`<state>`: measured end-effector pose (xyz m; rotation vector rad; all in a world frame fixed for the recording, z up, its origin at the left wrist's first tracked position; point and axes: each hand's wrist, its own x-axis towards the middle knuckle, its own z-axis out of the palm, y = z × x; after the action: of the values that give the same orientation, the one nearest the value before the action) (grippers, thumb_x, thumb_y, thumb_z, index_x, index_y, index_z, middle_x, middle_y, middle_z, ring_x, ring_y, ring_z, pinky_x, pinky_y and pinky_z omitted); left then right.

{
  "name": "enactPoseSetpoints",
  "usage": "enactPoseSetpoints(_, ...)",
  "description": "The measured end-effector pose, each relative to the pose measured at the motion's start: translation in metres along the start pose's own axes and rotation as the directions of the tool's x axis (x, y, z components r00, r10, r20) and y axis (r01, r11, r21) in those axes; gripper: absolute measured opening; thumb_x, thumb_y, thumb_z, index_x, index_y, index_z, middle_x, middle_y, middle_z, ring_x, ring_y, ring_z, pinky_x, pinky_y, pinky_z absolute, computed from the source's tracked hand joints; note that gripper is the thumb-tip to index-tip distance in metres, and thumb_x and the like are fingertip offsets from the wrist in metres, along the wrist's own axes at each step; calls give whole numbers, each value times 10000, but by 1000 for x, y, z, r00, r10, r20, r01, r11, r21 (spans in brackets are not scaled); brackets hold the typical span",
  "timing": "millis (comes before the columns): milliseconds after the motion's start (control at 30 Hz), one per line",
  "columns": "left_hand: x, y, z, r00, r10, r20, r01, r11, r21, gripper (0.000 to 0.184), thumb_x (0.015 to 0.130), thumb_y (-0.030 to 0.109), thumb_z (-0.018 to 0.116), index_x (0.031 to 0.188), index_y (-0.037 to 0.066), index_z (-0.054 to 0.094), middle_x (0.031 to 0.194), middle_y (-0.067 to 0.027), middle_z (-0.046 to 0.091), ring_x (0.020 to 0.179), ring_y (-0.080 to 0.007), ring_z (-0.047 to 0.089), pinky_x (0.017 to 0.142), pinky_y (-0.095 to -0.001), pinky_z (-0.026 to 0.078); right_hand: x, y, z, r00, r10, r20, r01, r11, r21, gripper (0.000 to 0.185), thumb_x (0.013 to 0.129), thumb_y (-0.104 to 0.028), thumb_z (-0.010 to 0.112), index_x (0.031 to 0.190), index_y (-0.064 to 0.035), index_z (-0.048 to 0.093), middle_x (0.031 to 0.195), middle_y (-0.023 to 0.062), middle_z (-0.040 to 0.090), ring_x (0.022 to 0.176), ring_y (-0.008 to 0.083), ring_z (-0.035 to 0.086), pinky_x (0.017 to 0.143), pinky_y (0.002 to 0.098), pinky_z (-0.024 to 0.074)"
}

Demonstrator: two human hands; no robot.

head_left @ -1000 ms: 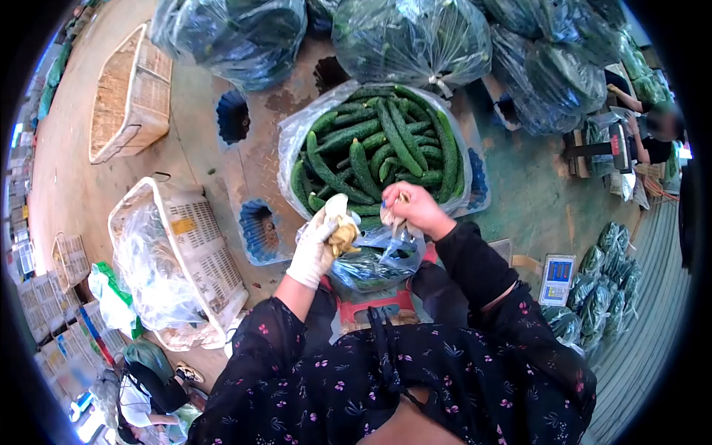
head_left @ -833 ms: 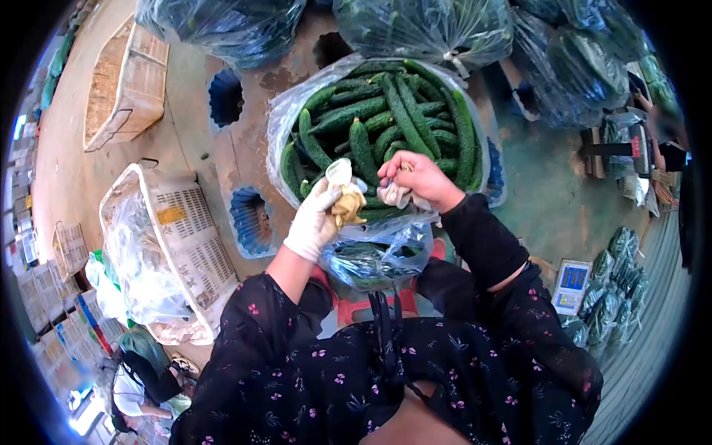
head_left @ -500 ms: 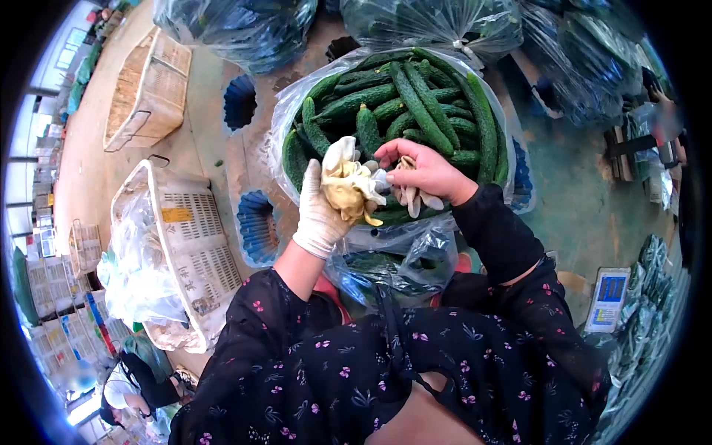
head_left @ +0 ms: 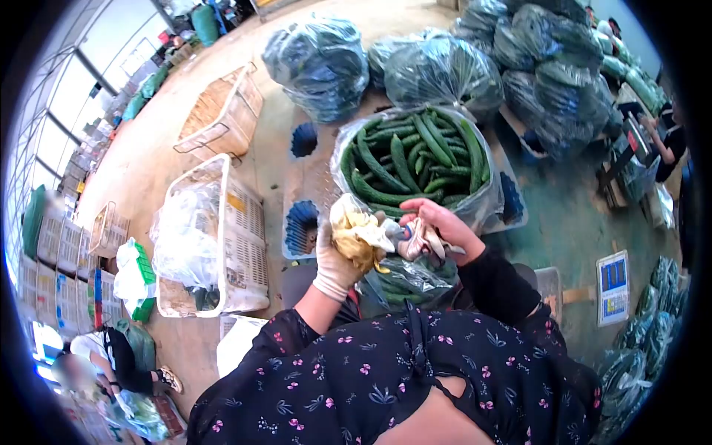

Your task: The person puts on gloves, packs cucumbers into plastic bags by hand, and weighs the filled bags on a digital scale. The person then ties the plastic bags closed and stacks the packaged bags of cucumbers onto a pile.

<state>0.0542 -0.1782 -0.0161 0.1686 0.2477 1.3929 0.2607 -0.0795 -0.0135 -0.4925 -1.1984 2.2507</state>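
Though open, bag (head_left: 487, 202) full of cucumbers (head_left: 401, 160).

Cucumbers (head_left: 400, 167) are held in an open bag (head_left: 486, 200), behind which tied bags (head_left: 443, 74) are ranged. Crates (head_left: 245, 256) are placed to the left, a scale display (head_left: 612, 288) to the right.

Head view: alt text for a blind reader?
Gloved left hand holds crumpled yellowish material, bare right hand holds a pinkish crumpled piece, in front of an open plastic bag of cucumbers; filled bags stand behind.
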Motion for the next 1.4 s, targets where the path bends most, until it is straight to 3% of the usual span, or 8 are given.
enactPoseSetpoints(200,-69,7,-17,995,90,43,-92,994,59,641,765,331,652,1276,23,417,1227,-156,520,1133,-304,512,990,-481,390,-12,15,32,998,51,41,-43,983,-178,429,865,-163,574,1245,-16,437,1131,115,539,956,154,566,855,283,463)
enactPoseSetpoints(367,-134,23,-35,979,187,-76,-183,982,54,484,801,182,599,1227,24,430,1243,-151,505,1156,-333,490,977,-502,399,-10,48,56,954,226,197,-210,973,-101,456,816,-41,586,1242,-6,428,1086,101,558,935,164,583,841,293,485)
enactPoseSetpoints(533,-183,30,-58,922,337,-193,-350,936,-39,452,859,277,573,1249,95,436,1260,-136,496,1191,-339,465,806,-572,497,12,73,71,885,418,205,-372,900,-229,340,864,-68,570,1183,0,475,1046,82,575,943,148,577,826,272,476)
enactPoseSetpoints(667,-200,35,-59,907,380,-181,-395,917,-55,568,856,479,529,1268,100,434,1282,-161,477,1200,-401,436,850,-622,447,24,78,109,856,479,195,-407,856,-318,243,902,-124,542,1121,-19,520,974,49,601,876,109,585,792,238,469)
enactPoseSetpoints(900,-193,52,-52,914,388,-121,-403,903,-149,577,890,502,417,1336,137,384,1358,-174,405,1233,-411,392,858,-688,386,37,83,118,951,302,65,-289,943,-165,358,967,-306,421,1154,-13,507,1015,61,572,916,131,563,822,283,464)
enactPoseSetpoints(1100,-186,56,-66,897,420,-135,-407,906,117,713,871,612,315,1358,92,341,1374,-199,377,1225,-417,398,845,-644,421,29,82,87,948,319,2,-319,946,58,298,944,-226,447,1178,-49,498,1056,90,583,875,188,618,766,296,515)
enactPoseSetpoints(1233,-170,54,-73,944,302,-136,-283,949,141,579,869,417,496,1314,63,386,1277,-200,473,1113,-392,514,767,-538,517,17,80,79,939,340,58,-345,930,129,287,924,-175,486,1178,-43,491,1040,85,596,915,164,598,796,283,501)
enactPoseSetpoints(1400,-132,42,-65,957,198,-211,-111,924,365,436,843,155,589,1226,17,433,1120,-121,567,1010,-261,580,878,-387,480,13,73,92,952,305,16,-294,929,-224,379,856,-154,618,1191,-35,487,1006,55,577,937,118,564,808,252,461)
